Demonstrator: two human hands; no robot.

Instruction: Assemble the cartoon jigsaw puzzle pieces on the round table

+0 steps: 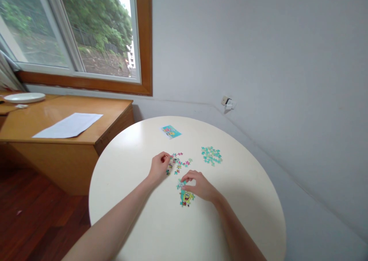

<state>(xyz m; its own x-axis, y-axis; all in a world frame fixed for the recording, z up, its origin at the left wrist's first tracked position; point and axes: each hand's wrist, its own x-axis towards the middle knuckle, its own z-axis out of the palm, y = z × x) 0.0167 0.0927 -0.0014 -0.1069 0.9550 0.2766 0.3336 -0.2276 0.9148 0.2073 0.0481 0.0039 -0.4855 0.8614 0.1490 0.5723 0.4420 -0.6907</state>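
Observation:
My left hand (159, 167) is closed in a pinch at the left edge of a loose cluster of jigsaw puzzle pieces (178, 162). A small pinkish puzzle piece appears at its fingertips, partly hidden by them. Thumb and fingers of my right hand (201, 185) close around a light-blue puzzle piece at the top of a partly joined section of puzzle (187, 197). This section shows a yellow cartoon face and lies flat on the table, close below the right hand's thumb.
A round white table (129, 222) bears everything. Several teal pieces (212, 155) lie grouped at the right. A small picture card (171, 131) rests at the back. Beyond stand a wooden desk (115, 107) with a paper sheet (70, 125) and a white plate (25, 97).

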